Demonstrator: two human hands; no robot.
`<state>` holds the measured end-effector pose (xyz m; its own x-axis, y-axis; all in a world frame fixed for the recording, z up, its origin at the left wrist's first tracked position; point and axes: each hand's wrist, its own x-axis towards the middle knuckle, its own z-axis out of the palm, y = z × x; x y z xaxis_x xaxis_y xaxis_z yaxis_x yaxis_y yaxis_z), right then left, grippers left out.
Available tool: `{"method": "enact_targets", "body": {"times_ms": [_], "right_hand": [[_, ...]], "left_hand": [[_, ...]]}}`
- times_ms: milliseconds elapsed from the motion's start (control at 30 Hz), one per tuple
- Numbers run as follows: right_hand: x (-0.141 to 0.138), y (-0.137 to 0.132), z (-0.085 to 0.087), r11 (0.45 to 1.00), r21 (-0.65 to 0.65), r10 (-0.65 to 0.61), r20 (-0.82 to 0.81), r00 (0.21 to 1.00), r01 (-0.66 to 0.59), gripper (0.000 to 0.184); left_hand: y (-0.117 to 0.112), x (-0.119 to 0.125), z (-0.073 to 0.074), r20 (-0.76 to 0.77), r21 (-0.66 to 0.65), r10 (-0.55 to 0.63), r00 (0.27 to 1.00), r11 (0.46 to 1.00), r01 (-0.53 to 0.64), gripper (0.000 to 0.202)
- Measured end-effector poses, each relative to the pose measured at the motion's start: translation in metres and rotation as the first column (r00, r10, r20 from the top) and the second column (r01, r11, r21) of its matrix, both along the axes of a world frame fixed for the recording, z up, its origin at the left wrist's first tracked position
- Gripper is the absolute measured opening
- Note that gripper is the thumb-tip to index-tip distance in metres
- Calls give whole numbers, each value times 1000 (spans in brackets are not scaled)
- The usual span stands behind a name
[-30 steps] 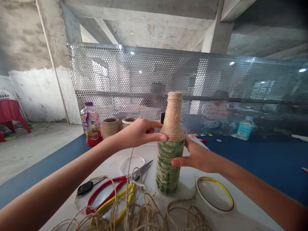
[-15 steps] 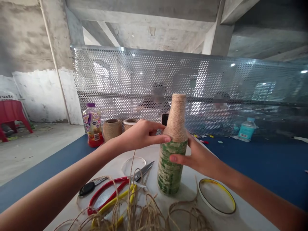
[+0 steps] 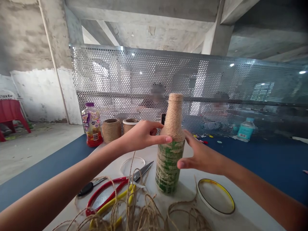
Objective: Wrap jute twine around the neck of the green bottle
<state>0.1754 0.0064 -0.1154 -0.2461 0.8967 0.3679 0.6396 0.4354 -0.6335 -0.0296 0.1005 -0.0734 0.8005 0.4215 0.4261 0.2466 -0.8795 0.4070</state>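
Note:
A bottle (image 3: 168, 166) stands upright on the white table (image 3: 240, 215). Jute twine (image 3: 173, 118) covers its neck and shoulder, and its lower body is green with thin twine streaks. My left hand (image 3: 141, 134) is closed, its forefinger pressing on the lowest twine turn at the bottle's left shoulder. A loose strand (image 3: 132, 166) runs down from this hand to the tangled twine pile (image 3: 146, 218). My right hand (image 3: 202, 155) cups the bottle's right side, fingers behind it and thumb at its front edge.
Scissors (image 3: 141, 171), red and yellow cutters (image 3: 108, 199), a clear lid (image 3: 132, 164) and a yellow-rimmed lid (image 3: 215, 197) lie around the bottle. A juice bottle (image 3: 91, 123) and two twine spools (image 3: 111, 130) stand at the back. Behind a perforated screen (image 3: 216, 83) sit other people.
My right thumb has slid rightward along the bottle's green body and the hand's grip has loosened. My left hand stays at the twine edge. The bottle has hardly moved.

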Motion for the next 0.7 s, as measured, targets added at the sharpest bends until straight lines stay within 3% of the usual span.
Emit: {"method": "enact_targets", "body": {"times_ms": [133, 233, 333, 433, 600, 700], "right_hand": [[-11, -3, -5, 995, 34, -92, -96, 991, 96, 64], [-7, 0, -3, 1000, -16, 13, -116, 993, -15, 63], [3, 5, 3, 979, -98, 166, -121, 979, -178, 68], [11, 6, 8, 960, -128, 238, -102, 966, -250, 71], [3, 0, 4, 994, -79, 76, 37, 996, -73, 95], [-11, -4, -3, 998, 9, -69, -50, 996, 69, 81]], "left_hand": [[-9, 1, 4, 37, 2, 92, 995, 996, -92, 42], [-9, 0, 4, 28, -27, 95, 995, 995, -94, 44], [-4, -2, 3, -15, -56, -21, 1000, 998, 20, 46], [-1, -4, 2, -37, -50, -106, 994, 993, 104, 47], [-2, -4, 2, -29, 23, -93, 995, 995, 94, 47], [-2, -3, 3, -19, 62, -80, 997, 995, 82, 47]]}}
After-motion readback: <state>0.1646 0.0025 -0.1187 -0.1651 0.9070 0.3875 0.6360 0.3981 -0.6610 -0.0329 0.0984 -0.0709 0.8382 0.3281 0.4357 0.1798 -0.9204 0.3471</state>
